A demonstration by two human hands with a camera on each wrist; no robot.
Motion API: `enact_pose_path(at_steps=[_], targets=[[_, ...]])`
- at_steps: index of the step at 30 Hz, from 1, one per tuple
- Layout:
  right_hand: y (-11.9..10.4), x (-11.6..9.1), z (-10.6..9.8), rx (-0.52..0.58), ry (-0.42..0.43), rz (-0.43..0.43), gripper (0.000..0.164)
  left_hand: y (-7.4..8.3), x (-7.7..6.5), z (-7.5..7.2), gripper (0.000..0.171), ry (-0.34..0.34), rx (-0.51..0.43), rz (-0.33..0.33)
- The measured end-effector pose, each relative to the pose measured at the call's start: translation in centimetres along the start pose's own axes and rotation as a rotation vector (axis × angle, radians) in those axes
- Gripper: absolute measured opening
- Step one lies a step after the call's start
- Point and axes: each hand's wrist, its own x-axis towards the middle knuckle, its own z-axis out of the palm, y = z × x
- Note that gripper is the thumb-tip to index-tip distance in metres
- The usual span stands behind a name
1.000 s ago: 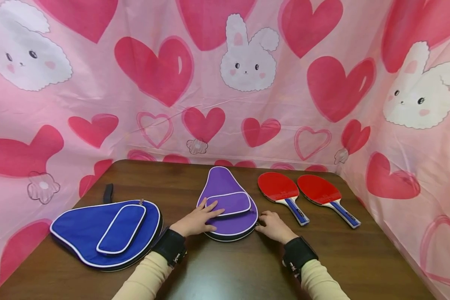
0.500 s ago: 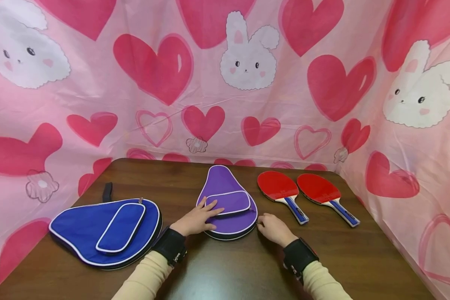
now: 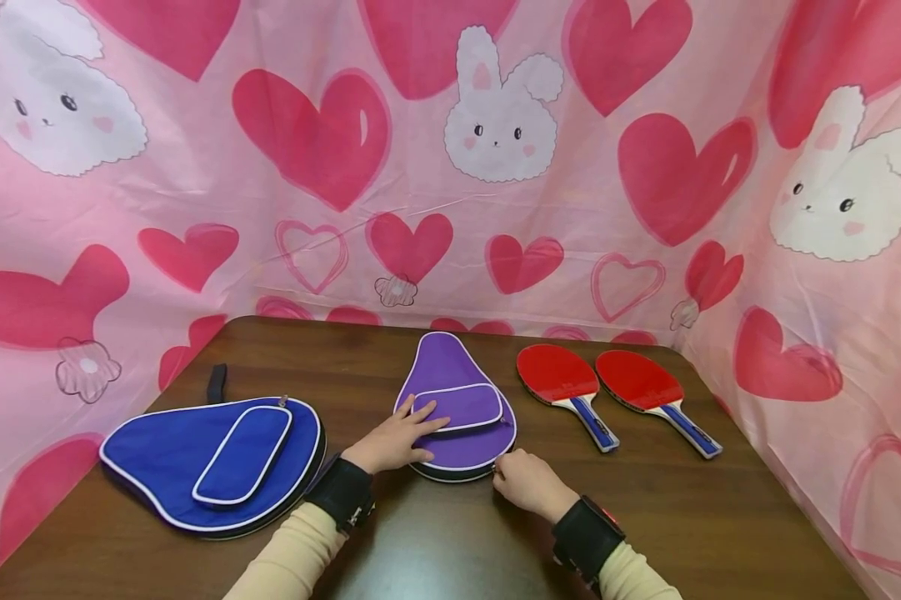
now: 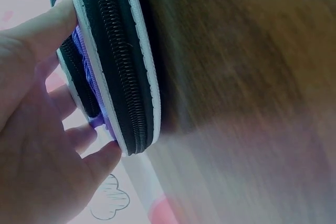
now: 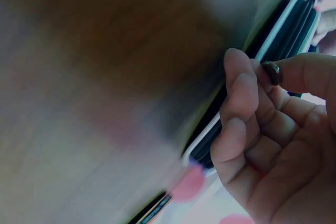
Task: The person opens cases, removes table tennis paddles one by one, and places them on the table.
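A purple table tennis paddle case [image 3: 447, 367] with white piping and a front pocket lies flat on the table. My left hand [image 3: 393, 437] rests on it with spread fingers, holding it down across the pocket and lower left part. At the case's lower right edge, my right hand [image 3: 533, 483] pinches a small dark zipper pull [image 5: 272, 73] between thumb and curled forefinger. The case's black zipper [image 4: 123, 56] runs round the side wall and looks closed along the stretch in the left wrist view. The palm side of the left hand [image 4: 44, 114] faces that edge.
On the left lies a blue paddle case [image 3: 187, 454] with a black strap [image 3: 216, 384]. Two red paddles with blue handles, the nearer paddle [image 3: 558, 372] and the outer paddle [image 3: 640, 380], lie at the right. A pink heart-printed cloth [image 3: 420, 192] hangs round the wooden table [image 3: 435, 550].
My right hand has moved left and toward me round the purple case's edge, from its right side to the lower right curve. The left hand stays in place.
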Motion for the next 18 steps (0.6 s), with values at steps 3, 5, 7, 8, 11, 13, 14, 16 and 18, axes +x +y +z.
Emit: enact_pose_path(at_steps=[3,5,7,8,11,13,14,16,18], targets=[[-0.9,0.1,0.4,-0.017,0.002,-0.021,0.026,0.0,0.0,0.0,0.052,0.007,0.008,0.008],[-1.5,0.2,0.7,-0.038,0.011,-0.039,0.026,0.0,-0.1,0.0,0.051,0.009,0.008,0.011],[-2.0,0.3,0.9,-0.064,0.025,-0.055,0.024,0.0,-0.1,0.0,0.051,0.013,0.005,0.013],[-2.3,0.3,1.0,-0.076,0.031,-0.055,0.023,0.0,-0.1,-0.1,0.051,0.015,0.003,0.013],[-2.8,0.5,1.2,-0.078,0.038,-0.026,0.021,0.0,-0.1,0.0,0.051,0.022,0.005,0.016],[-2.9,0.5,1.2,-0.067,0.037,0.012,0.021,-0.1,0.0,0.2,0.051,0.029,0.017,0.021],[-3.0,0.5,1.2,-0.060,0.035,0.033,0.022,0.0,0.0,0.2,0.051,0.033,0.023,0.023],[-2.9,0.5,1.2,-0.053,0.040,0.063,0.024,0.0,0.0,0.3,0.051,0.041,0.035,0.023],[-2.8,0.5,1.1,-0.055,0.048,0.084,0.027,0.1,0.1,0.4,0.051,0.046,0.036,0.017]])
